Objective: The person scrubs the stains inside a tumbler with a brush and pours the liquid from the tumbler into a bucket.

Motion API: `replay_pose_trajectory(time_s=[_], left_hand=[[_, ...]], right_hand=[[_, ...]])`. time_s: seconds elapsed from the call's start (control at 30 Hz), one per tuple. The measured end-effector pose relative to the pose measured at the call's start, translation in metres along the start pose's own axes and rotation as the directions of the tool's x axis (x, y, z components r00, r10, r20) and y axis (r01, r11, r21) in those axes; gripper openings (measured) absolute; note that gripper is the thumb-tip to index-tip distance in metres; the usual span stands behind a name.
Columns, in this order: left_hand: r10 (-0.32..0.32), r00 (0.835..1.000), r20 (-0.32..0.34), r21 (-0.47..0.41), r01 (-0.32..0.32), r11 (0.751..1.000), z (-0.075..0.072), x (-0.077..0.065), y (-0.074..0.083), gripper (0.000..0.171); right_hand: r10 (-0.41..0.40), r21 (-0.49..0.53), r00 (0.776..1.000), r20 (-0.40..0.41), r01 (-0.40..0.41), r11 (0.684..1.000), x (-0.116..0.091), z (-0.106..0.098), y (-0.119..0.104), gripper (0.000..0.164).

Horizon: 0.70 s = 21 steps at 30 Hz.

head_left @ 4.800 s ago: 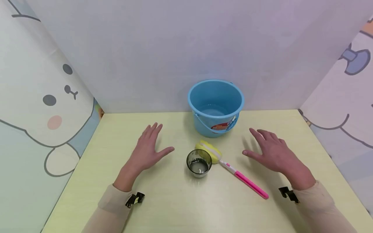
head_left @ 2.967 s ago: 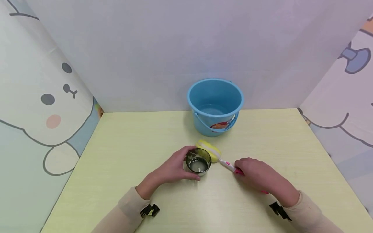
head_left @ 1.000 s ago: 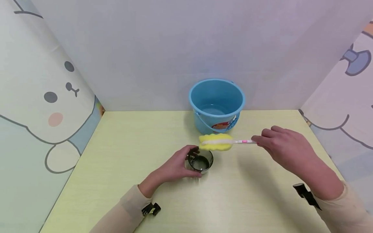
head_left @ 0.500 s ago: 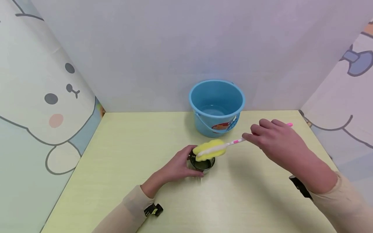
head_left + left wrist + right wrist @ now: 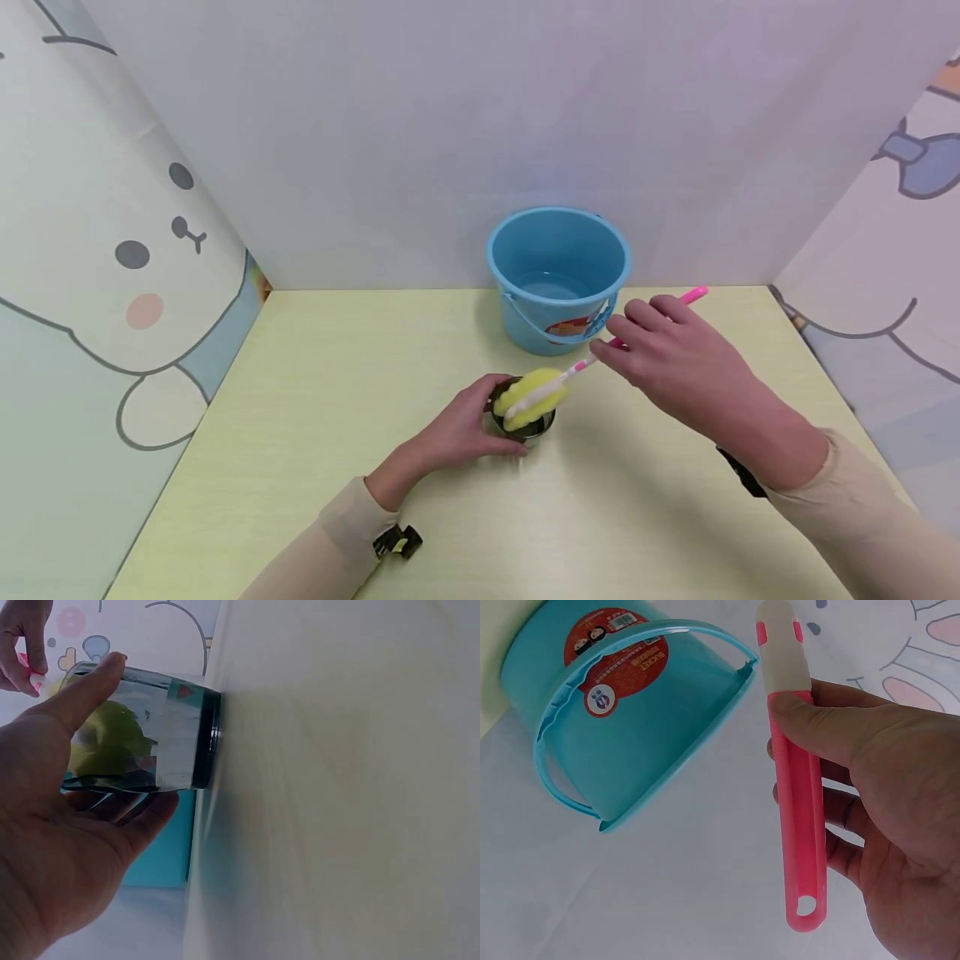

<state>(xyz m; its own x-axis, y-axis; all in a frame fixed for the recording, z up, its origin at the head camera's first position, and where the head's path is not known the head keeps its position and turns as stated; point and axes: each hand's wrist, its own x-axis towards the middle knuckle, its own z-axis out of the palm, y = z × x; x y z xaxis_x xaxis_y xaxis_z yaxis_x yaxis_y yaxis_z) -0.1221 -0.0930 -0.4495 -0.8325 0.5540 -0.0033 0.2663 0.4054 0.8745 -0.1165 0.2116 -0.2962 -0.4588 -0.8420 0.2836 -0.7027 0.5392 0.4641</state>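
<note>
At centre of head view: bottle brush (image 5: pixel 579 366) angled into smoked glass tumbler (image 5: pixel 172 735)

Key relation: the yellow sponge head (image 5: pixel 537 393) sits in the tumbler's mouth, just right of the left hand (image 5: pixel 459 429). Left wrist view shows part of it through the glass, inside and short of the base. The brush's long axis slants from just below frame centre up toward the right, pink end highest. Left hand is nearer the sponge; right hand (image 5: pixel 667 354) is up at the handle.

Left hand: thumb and fingers curved round the tumbler's wall, grasping it. Right hand: grasping the pink handle (image 5: pixel 802 817), thumb on top, fingers behind. Tumbler: mouth up, at or very near the pale table (image 5: pixel 360 358); base contact not certain. Blue bucket (image 5: pixel 555 250): above the tumbler in frame, apart from it.

Versus 0.5 s ago: right hand has shifted left in frame, the brush slants more steeply, and the sponge points further down into the mouth. Left hand, tumbler and bucket roughly unchanged
</note>
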Motion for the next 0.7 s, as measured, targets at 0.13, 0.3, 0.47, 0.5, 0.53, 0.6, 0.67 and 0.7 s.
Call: replay_pose_trajectory(time_s=[0.13, 0.3, 0.47, 0.5, 0.53, 0.6, 0.67, 0.7], left_hand=[[-0.002, 1.000, 0.000, 0.005, 0.002, 1.000, 0.000, -0.001, 0.001, 0.095], [0.000, 1.000, 0.000, 0.001, 0.000, 1.000, 0.000, -0.001, 0.001, 0.094], [0.012, 1.000, -0.001, 0.001, -0.012, 1.000, 0.001, -0.001, 0.000, 0.093], [0.014, 1.000, -0.001, 0.003, -0.014, 1.000, 0.001, -0.001, 0.000, 0.093], [0.019, 1.000, -0.002, 0.006, -0.019, 1.000, 0.001, -0.001, 0.000, 0.093], [0.028, 1.000, -0.003, 0.010, -0.028, 1.000, 0.001, -0.001, 0.000, 0.093], [0.034, 0.999, -0.005, 0.012, -0.034, 0.999, 0.001, -0.001, 0.000, 0.092], [0.036, 0.999, -0.004, 0.012, -0.036, 0.999, 0.001, -0.001, 0.001, 0.092]], right_hand=[[-0.022, -0.030, 1.000, -0.014, 0.022, 0.999, 0.008, 0.003, -0.005, 0.060], [-0.053, -0.059, 0.999, -0.012, 0.052, 0.997, 0.016, 0.007, -0.010, 0.062], [-0.068, -0.068, 0.998, -0.009, 0.068, 0.995, 0.021, 0.010, -0.012, 0.061], [-0.073, -0.070, 0.997, -0.014, 0.072, 0.995, 0.022, 0.010, -0.012, 0.060], [-0.079, -0.072, 0.997, -0.021, 0.077, 0.994, 0.023, 0.011, -0.013, 0.059], [-0.092, -0.079, 0.995, -0.036, 0.089, 0.993, 0.025, 0.012, -0.014, 0.056], [-0.104, -0.093, 0.994, -0.045, 0.099, 0.991, 0.027, 0.014, -0.015, 0.054], [-0.111, -0.102, 0.993, -0.046, 0.105, 0.989, 0.028, 0.014, -0.015, 0.054]])
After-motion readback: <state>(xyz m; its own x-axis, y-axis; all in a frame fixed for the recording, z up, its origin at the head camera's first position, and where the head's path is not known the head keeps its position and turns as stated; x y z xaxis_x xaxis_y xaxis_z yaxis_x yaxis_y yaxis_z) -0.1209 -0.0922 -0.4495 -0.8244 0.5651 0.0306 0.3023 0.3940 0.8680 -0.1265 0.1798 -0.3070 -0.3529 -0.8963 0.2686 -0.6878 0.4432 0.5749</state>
